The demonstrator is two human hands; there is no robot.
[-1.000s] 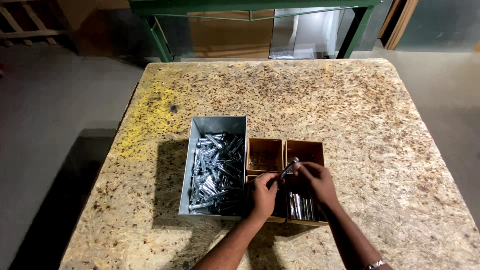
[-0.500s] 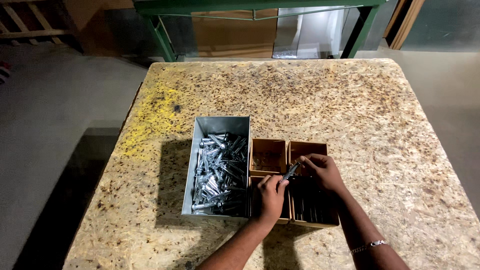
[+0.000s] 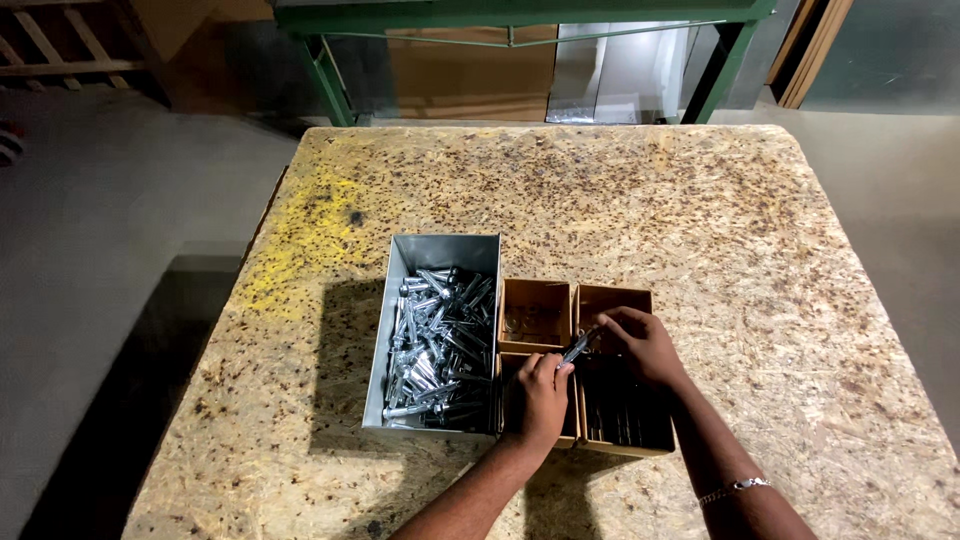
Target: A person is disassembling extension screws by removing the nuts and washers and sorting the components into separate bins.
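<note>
Both hands work over a group of small brown boxes (image 3: 575, 365) that stand on a desk (image 3: 700, 230) made of pressed wood chips. The left hand (image 3: 538, 400) and the right hand (image 3: 645, 345) hold together one small metal bolt (image 3: 580, 345): the fingers of each hand are closed on it, the left at its lower end and the right at its upper end. The bolt is tilted and sits between the two hands, above the wall that divides the boxes. Under the right fingers there is a box with dark thin metal pieces standing in rows (image 3: 625, 410). Just behind the left fingers is a shallow brown box (image 3: 535, 315) with a few small parts on its bottom. To the left of the left fingers, touching the brown boxes, stands a grey metal tray (image 3: 445, 255) full of shiny bolts (image 3: 440, 345). The right wrist carries a thin bracelet (image 3: 735, 488).
</note>
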